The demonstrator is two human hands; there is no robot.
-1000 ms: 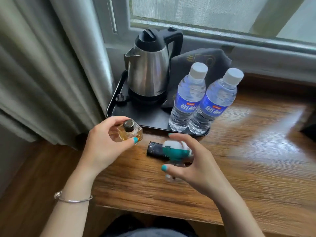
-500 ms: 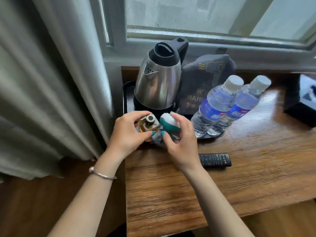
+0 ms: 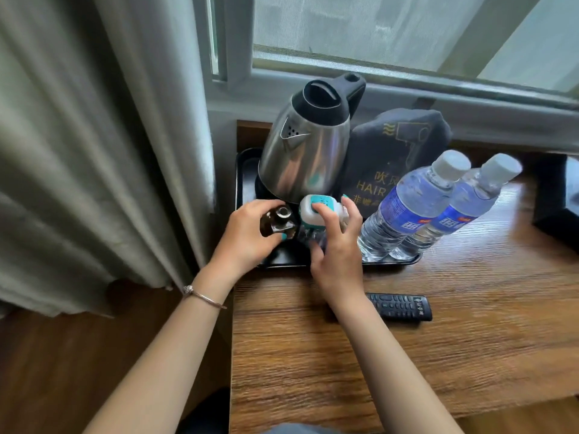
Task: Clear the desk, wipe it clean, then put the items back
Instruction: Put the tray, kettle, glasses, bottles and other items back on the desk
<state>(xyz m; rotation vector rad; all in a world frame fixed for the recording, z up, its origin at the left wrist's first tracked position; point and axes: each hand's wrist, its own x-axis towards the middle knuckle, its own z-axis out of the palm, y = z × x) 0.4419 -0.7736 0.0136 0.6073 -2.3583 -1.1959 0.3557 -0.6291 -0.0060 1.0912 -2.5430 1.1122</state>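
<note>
Amber glass and a teal-and-white cap are sitting in the two hands over the front of the black tray (image 3: 247, 170).

Gripping from the side, the left hand (image 3: 247, 242) is wrapping thumb and fingers round a small amber bottle (image 3: 277, 222), which is standing upright, long axis vertical, neck pointing up toward the camera. Just beside it at 3 o'clock, the right hand (image 3: 336, 255) is curling over a clear bottle with a teal-and-white cap (image 3: 316, 211), upright too, cap end up, thumb along its lower side. Both bottles are sitting low at the tray's front edge; whether they are touching it is unclear. At 12 o'clock the steel kettle (image 3: 305, 158) is standing, a dark hair-dryer bag (image 3: 391, 158) at 1 o'clock, two water bottles (image 3: 438, 208) at 3 o'clock, leaning right. On the wooden desk (image 3: 376, 355), a remote (image 3: 401, 306) is lying flat at 5 o'clock.
</note>
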